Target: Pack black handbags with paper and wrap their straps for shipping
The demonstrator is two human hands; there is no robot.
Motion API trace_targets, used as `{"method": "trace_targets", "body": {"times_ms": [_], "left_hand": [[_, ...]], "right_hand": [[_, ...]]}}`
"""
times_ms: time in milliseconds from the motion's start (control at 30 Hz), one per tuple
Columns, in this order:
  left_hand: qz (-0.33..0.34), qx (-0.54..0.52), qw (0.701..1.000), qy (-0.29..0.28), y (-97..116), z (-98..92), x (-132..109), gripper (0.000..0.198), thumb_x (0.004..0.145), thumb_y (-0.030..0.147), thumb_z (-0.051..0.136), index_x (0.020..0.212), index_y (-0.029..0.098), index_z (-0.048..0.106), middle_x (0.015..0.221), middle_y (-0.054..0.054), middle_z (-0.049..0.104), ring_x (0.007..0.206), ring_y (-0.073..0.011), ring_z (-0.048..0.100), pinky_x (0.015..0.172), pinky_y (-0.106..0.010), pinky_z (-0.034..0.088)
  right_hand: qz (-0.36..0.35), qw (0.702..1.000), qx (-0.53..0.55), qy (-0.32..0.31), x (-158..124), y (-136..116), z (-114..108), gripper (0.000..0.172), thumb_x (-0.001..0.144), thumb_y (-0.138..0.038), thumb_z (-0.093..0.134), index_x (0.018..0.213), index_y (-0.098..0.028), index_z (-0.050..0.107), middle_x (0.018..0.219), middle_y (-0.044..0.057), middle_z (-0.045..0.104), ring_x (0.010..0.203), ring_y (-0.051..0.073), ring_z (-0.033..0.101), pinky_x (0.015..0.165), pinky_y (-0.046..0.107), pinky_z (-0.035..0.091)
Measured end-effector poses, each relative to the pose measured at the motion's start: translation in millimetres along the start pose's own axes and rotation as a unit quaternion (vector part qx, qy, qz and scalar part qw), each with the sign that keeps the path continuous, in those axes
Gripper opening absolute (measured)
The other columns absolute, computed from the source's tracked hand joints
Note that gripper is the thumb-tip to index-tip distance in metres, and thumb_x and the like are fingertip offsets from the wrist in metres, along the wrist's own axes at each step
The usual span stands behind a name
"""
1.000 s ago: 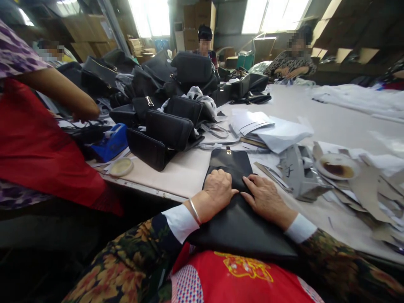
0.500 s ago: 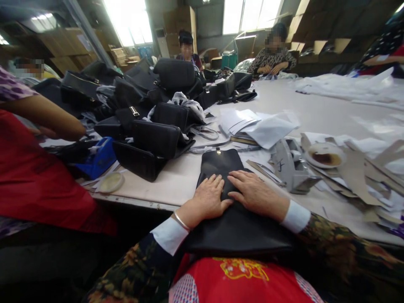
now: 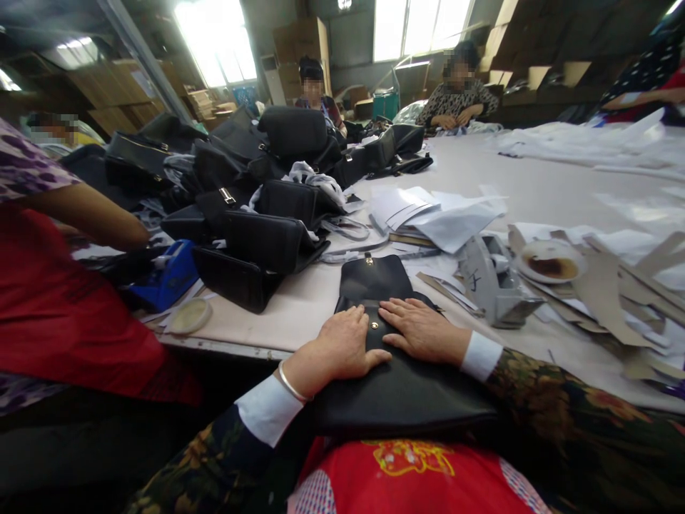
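A flat black leather bag (image 3: pixel 396 385) lies over the near table edge against my red apron, its flap (image 3: pixel 374 280) stretched out away from me with a gold clasp at the tip. My left hand (image 3: pixel 337 350) rests flat on the bag's left side, fingers spread, a thin bangle on the wrist. My right hand (image 3: pixel 422 330) lies flat on the bag's right side, fingers pointing left. Between the two hands shows a small gold snap stud (image 3: pixel 374 325). Neither hand holds anything.
A heap of black bags (image 3: pixel 257 185) covers the table's left and far side. A person in red (image 3: pixel 64 307) stands close on the left beside a blue tape dispenser (image 3: pixel 165 275) and a round lid (image 3: pixel 188 315). Papers (image 3: pixel 433 214), a grey metal tool (image 3: pixel 492 282) and a stained dish (image 3: pixel 551 263) lie to the right. Other people work at the far end.
My left hand went from a loose fist to flat, and both hands slid back toward me along the bag, uncovering the snap stud.
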State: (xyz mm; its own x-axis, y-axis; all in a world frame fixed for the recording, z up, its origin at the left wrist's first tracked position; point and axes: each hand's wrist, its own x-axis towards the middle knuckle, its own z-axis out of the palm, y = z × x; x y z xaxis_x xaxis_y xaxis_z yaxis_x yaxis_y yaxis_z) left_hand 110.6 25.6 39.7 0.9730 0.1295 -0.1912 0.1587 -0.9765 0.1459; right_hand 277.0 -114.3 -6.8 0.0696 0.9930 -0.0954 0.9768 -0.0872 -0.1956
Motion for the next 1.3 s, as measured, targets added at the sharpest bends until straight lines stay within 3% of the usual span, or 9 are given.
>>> {"method": "trace_targets", "body": {"times_ms": [133, 200, 267, 400, 567, 933, 1100, 1200, 1300], "left_hand": [[-0.018, 0.035, 0.996, -0.081, 15.9, -13.4, 27.2, 0.084, 0.091, 0.075, 0.031, 0.119, 0.006, 0.07, 0.123, -0.026, 0.069, 0.114, -0.0393, 0.066, 0.097, -0.047, 0.052], [-0.014, 0.034, 0.996, -0.077, 22.3, -9.5, 39.4, 0.083, 0.091, 0.074, 0.035, 0.123, 0.004, 0.068, 0.123, -0.026, 0.069, 0.117, -0.0401, 0.065, 0.1, -0.048, 0.05], [0.013, 0.018, 0.999, -0.04, 22.5, 1.2, 45.4, 0.086, 0.091, 0.071, 0.039, 0.137, 0.001, 0.056, 0.139, -0.028, 0.058, 0.132, -0.0401, 0.054, 0.109, -0.049, 0.043], [0.033, -0.009, 0.999, -0.009, 11.4, 22.5, 43.2, 0.093, 0.095, 0.07, 0.03, 0.152, -0.002, 0.033, 0.159, -0.028, 0.033, 0.15, -0.0381, 0.03, 0.122, -0.051, 0.026], [0.045, -0.018, 0.999, -0.018, 11.8, 28.4, 33.3, 0.09, 0.096, 0.07, 0.024, 0.153, 0.002, 0.035, 0.16, -0.025, 0.033, 0.151, -0.0358, 0.029, 0.124, -0.051, 0.023], [0.055, 0.014, 0.998, -0.025, 20.1, 27.6, 37.0, 0.068, 0.101, 0.053, 0.031, 0.154, 0.011, 0.04, 0.16, -0.019, 0.034, 0.15, -0.0346, 0.032, 0.122, -0.055, 0.028], [0.043, 0.055, 0.997, -0.044, 18.4, 28.9, 46.7, 0.066, 0.1, 0.051, 0.032, 0.153, 0.012, 0.042, 0.16, -0.018, 0.033, 0.15, -0.0342, 0.032, 0.122, -0.055, 0.028], [0.041, 0.079, 0.995, -0.046, 16.2, 33.2, 51.1, 0.066, 0.098, 0.05, 0.032, 0.153, 0.013, 0.041, 0.161, -0.016, 0.032, 0.15, -0.0333, 0.031, 0.122, -0.054, 0.029], [0.047, 0.09, 0.994, -0.038, 11.6, 38.7, 55.7, 0.065, 0.096, 0.047, 0.035, 0.151, 0.013, 0.045, 0.16, -0.016, 0.034, 0.149, -0.0342, 0.033, 0.12, -0.057, 0.03]], "right_hand": [[-0.007, 0.999, 0.013, -0.032, 0.9, -0.5, -3.9, 0.064, 0.097, -0.047, 0.049, 0.15, -0.01, 0.047, 0.156, 0.019, 0.043, 0.143, 0.037, 0.042, 0.116, 0.056, 0.034], [-0.01, 0.999, 0.023, -0.038, 0.1, 1.4, -4.3, 0.065, 0.095, -0.041, 0.053, 0.152, -0.012, 0.046, 0.157, 0.018, 0.043, 0.144, 0.036, 0.042, 0.116, 0.055, 0.034], [0.006, 0.999, 0.035, -0.021, -0.6, 3.8, -3.4, 0.061, 0.097, -0.041, 0.05, 0.151, -0.014, 0.046, 0.155, 0.016, 0.046, 0.144, 0.035, 0.042, 0.116, 0.054, 0.034], [0.054, 0.998, 0.025, 0.016, -0.9, 5.9, -3.7, 0.058, 0.1, -0.049, 0.044, 0.147, -0.016, 0.053, 0.152, 0.016, 0.05, 0.142, 0.037, 0.043, 0.115, 0.056, 0.033], [0.082, 0.996, 0.017, 0.026, -14.4, -2.3, -6.2, 0.06, 0.098, -0.054, 0.048, 0.142, -0.013, 0.057, 0.147, 0.019, 0.055, 0.131, 0.036, 0.054, 0.109, 0.053, 0.041], [0.091, 0.991, 0.058, 0.074, -27.6, 1.6, 1.1, 0.054, 0.098, -0.045, 0.05, 0.139, -0.011, 0.059, 0.144, 0.016, 0.059, 0.129, 0.035, 0.056, 0.109, 0.054, 0.041], [0.049, 0.976, 0.067, 0.203, -58.7, 25.0, -12.0, 0.039, 0.09, -0.035, 0.065, 0.122, -0.014, 0.069, 0.135, 0.013, 0.065, 0.129, 0.03, 0.056, 0.11, 0.046, 0.044], [0.057, 0.946, 0.062, 0.314, -96.0, 37.6, -17.0, 0.029, 0.09, -0.027, 0.063, 0.115, -0.014, 0.07, 0.125, 0.014, 0.07, 0.118, 0.027, 0.063, 0.104, 0.042, 0.049], [0.1, 0.917, 0.068, 0.379, -139.2, 48.3, -11.0, 0.022, 0.092, -0.023, 0.06, 0.109, -0.015, 0.071, 0.115, 0.014, 0.074, 0.109, 0.025, 0.068, 0.097, 0.04, 0.055]]}}
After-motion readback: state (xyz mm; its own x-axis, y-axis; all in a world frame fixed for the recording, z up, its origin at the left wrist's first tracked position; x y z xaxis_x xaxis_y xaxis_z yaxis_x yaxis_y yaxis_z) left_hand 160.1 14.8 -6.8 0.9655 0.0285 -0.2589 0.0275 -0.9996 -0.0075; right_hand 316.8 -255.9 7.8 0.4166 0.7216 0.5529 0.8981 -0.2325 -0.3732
